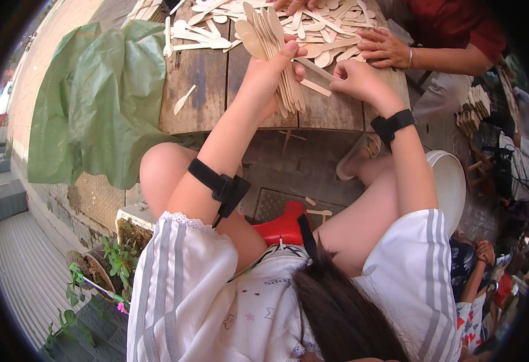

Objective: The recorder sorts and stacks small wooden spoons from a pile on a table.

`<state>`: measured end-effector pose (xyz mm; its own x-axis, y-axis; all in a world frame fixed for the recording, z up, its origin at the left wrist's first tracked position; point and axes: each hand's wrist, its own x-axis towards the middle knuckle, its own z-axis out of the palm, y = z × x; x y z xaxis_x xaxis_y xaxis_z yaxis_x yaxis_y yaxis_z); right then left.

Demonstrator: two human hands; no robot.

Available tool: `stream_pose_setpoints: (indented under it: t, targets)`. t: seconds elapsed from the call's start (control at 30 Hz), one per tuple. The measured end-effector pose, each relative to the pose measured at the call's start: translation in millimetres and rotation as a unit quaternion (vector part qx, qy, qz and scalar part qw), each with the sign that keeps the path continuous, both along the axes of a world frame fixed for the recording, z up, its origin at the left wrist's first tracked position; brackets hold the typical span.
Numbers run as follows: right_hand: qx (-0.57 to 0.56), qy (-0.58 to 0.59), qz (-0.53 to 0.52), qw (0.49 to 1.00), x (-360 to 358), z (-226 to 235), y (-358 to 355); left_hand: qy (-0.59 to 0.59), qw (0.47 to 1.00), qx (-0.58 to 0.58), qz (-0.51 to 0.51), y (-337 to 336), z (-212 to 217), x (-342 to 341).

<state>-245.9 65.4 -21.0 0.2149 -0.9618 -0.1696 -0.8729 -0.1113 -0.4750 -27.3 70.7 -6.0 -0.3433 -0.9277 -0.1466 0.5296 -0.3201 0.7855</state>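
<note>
My left hand (266,77) is wrapped round a thick bundle of pale wooden spoons (267,37), held upright above the table's near edge with the bowls at the top. To its right, my right hand (363,83) pinches the end of a flat wooden utensil (316,70) that slants toward the bundle; its far end is partly hidden by my left fingers. Just below that lies another wooden handle (316,88), close to my right fingertips. A broad pile of loose wooden spoons and knives (331,30) covers the table beyond my hands.
The plank table (201,90) bears a single wooden knife (184,100) at left. A green plastic sheet (95,102) hangs over its left side. Across from me, another person's hand (385,48) rests by the pile. A red stool (281,226) is between my legs.
</note>
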Motion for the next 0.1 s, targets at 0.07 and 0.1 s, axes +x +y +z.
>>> stream_pose_setpoints:
  t: [0.07, 0.1]
  targets:
    - [0.028, -0.084, -0.038, 0.995, -8.1, 13.3, -2.1, -0.032, 0.999, -0.036, 0.007, -5.8, -3.9, 7.6]
    - [0.028, -0.084, -0.036, 0.995, -6.7, 13.4, -3.1, -0.065, 0.995, -0.072, 0.013, -9.6, -6.1, 9.0]
